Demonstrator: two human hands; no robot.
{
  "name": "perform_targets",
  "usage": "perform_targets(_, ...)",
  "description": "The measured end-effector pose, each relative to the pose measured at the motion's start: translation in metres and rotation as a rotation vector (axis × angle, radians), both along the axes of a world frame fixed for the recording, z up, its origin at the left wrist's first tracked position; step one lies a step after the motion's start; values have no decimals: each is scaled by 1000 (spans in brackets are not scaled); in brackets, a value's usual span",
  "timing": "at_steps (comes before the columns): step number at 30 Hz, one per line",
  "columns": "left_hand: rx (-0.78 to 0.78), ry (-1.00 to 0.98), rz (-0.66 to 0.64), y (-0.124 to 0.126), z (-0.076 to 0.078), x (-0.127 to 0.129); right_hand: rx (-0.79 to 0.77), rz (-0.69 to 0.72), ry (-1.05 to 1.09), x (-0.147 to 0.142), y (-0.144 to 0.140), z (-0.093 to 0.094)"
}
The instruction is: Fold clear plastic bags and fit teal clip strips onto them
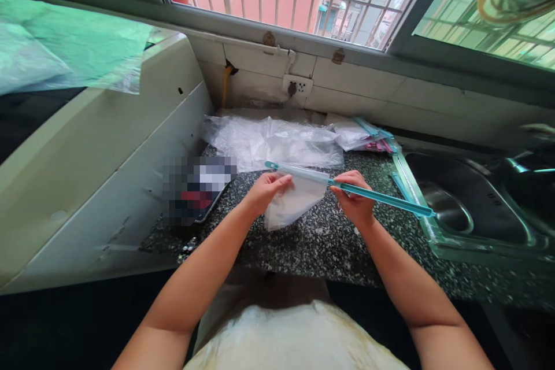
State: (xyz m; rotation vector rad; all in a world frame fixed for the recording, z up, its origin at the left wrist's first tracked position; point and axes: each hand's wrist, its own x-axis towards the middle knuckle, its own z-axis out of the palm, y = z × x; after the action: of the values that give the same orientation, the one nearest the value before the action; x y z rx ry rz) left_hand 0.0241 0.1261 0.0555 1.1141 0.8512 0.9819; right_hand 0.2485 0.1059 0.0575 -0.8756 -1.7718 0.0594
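Both hands (266, 191) (353, 199) pinch the sealing stick (381, 198) between them.

Readable text: none anywhere in view.
Flat object on the counter (199, 188): its face is pixelated, so any print on it cannot be read.
Wall socket (297, 86): too small to show any marking.
Plastic bags (277, 141): clear, no print visible.
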Motion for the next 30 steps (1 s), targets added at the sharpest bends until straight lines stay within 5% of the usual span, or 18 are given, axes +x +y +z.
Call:
perform_targets(8, -147, -88, -28, 3, -4, 0, -7, 3, -21, -1, -1, 0)
perform_targets(15, -259, -236, 71, 3, -4, 3, -15, 9, -28, -2, -1, -1)
perform_targets(30, -273, -258, 111, 2, 1, 6, -42, 36, -49, -2, -1, 0)
